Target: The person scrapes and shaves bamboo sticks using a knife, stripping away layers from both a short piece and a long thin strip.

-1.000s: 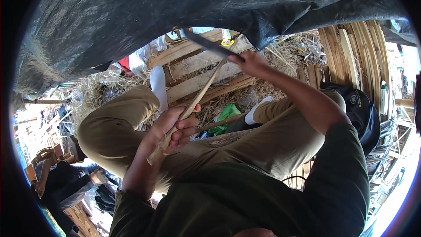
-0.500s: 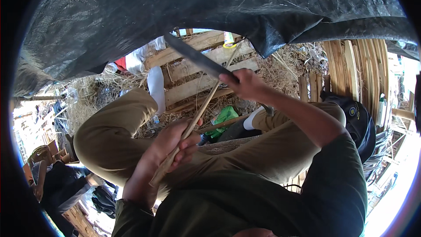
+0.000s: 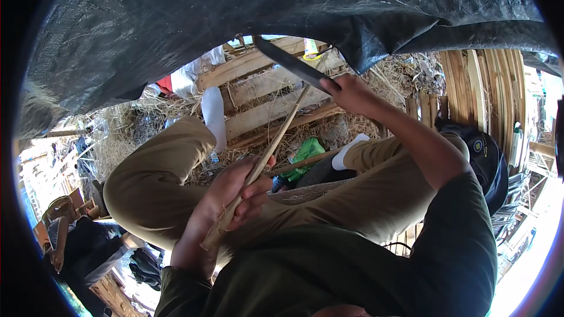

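My left hand [image 3: 239, 192] is wrapped round the lower part of a long, pale wooden stick [image 3: 284, 127], which slants up and away to the right over my lap. In my right hand [image 3: 352, 95] is a machete [image 3: 291, 63], gripped by its handle, its dark blade pointing to the far left. The blade crosses the stick near its far end. Whether the edge touches the wood I cannot tell.
A black tarp [image 3: 194, 12] hangs low across the far side. Wooden slats [image 3: 258, 116] lie over straw, near a green plastic bag [image 3: 305, 155]. Upright planks [image 3: 487, 88] and a black bag [image 3: 489, 161] are at the right. Another person [image 3: 82, 243] sits at lower left.
My right hand and the machete have moved farther away and to the right, toward the stick's far end. My left hand keeps its hold on the stick, nearly in place.
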The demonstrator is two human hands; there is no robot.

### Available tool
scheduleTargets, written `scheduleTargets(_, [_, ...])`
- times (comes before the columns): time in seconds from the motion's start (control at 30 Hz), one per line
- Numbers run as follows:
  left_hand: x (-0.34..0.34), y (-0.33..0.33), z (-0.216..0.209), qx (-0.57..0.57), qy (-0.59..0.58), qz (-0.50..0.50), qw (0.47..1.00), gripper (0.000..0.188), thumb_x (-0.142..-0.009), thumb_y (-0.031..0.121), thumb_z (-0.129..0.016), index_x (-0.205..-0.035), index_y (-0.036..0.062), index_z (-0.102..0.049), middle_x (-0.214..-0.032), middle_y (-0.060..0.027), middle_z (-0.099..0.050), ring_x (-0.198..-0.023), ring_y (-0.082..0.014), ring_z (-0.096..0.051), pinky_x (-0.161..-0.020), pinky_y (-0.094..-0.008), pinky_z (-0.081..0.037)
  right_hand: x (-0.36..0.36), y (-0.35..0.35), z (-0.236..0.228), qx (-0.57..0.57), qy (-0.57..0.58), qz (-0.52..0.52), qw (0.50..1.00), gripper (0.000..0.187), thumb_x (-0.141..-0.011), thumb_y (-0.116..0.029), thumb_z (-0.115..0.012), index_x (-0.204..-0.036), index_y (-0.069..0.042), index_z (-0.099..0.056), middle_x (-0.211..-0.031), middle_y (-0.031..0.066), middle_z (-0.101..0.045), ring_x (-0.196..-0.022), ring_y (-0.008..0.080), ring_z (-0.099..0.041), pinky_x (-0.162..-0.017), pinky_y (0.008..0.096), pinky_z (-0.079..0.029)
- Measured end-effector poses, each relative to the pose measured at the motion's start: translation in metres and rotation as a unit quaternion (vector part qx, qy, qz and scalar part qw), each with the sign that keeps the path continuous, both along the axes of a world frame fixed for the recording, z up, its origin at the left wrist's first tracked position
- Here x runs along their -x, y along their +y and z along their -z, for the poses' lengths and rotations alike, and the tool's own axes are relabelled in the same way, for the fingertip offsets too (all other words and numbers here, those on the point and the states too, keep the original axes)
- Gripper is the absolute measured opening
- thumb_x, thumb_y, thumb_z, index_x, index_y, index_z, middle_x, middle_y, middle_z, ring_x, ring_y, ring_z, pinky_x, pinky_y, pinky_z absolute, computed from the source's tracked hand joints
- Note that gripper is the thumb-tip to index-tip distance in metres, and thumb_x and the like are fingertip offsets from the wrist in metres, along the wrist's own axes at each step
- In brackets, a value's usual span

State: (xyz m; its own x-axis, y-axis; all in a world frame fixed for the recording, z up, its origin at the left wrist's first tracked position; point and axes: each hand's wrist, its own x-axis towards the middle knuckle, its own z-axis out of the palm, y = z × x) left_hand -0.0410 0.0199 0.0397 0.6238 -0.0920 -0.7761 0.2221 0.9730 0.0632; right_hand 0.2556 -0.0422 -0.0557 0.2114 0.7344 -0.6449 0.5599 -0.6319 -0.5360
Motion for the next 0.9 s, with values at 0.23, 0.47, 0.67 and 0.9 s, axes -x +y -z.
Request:
scheduleTargets(0.23, [0.0,-0.002,0.003,-0.004,-0.001,-0.001,1.0,0.023,-0.103,0.031,-0.039,-0.108,0.0114,-0.05,-0.051,0.0033,-0.037,-0.031,-0.0086,-0.034,-0.027,-0.0231,-0.031,0.023,0.002,-0.014,-0.013,-0.005,-0.035,0.999,0.057,-0.102,-0.047,-0.036,-0.087,0.0,-0.065,-0.061,0.0111,-0.06,-0.054,0.0223,-0.062,-0.052,0.04,-0.05])
scheduleTargets(0.47, [-0.005,-0.003,0.003,-0.016,0.008,0.041,0.999,0.021,-0.103,0.03,-0.04,-0.109,0.0126,-0.051,-0.051,0.0028,-0.038,-0.032,-0.009,-0.035,-0.027,-0.0237,-0.029,0.046,-0.017,-0.02,-0.135,-0.012,-0.043,0.99,0.055,-0.101,-0.045,-0.041,-0.09,0.001,-0.068,-0.065,0.0136,-0.064,-0.059,0.0251,-0.065,-0.057,0.0426,-0.05])
scheduleTargets(0.67, [-0.011,-0.007,0.005,0.006,-0.009,-0.001,1.0,0.024,-0.103,0.026,-0.039,-0.115,0.0102,-0.052,-0.051,0.0038,-0.038,-0.03,-0.0079,-0.037,-0.023,-0.0242,-0.033,0.012,-0.004,-0.006,0.001,-0.036,0.003,0.999,0.057,-0.101,-0.05,-0.04,-0.089,0.0,-0.065,-0.062,0.009,-0.061,-0.052,0.0184,-0.059,-0.049,0.0397,-0.047])
scheduleTargets(0.9, [-0.013,-0.012,-0.002,-0.026,0.013,0.019,0.999,0.022,-0.103,0.027,-0.041,-0.114,0.0106,-0.051,-0.051,0.0037,-0.039,-0.03,-0.0076,-0.037,-0.025,-0.0223,-0.032,-0.001,-0.008,-0.006,-0.061,-0.012,-0.062,0.996,0.06,-0.1,-0.051,-0.039,-0.092,0.003,-0.065,-0.065,0.0115,-0.063,-0.054,0.0228,-0.063,-0.055,0.0408,-0.051])
